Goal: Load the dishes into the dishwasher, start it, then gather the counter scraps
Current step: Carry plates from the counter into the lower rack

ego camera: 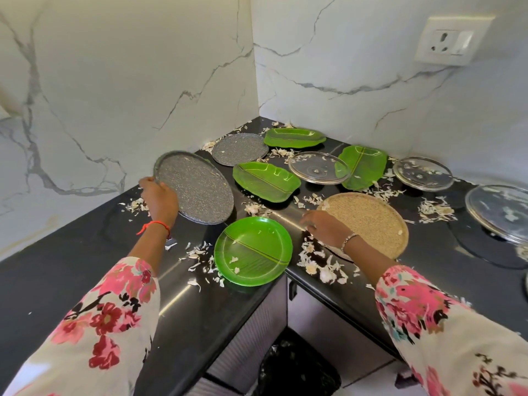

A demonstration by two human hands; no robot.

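Head view: left hand [160, 198] grips tilted grey plate [197, 187] left of round green plate [254, 250], best shedding scraps [188, 159] first; right hand [325, 228] on tan plate [368, 221], grip unclear.

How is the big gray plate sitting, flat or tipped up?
Tipped up. The left hand grips the gray plate by its rim, raising that side off the counter.

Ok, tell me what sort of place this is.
Most likely a home kitchen. A glossy black counter wraps a corner under marble-look walls, a wall socket sits above it, and green plates, glass lids and pale peel scraps lie scattered across it.
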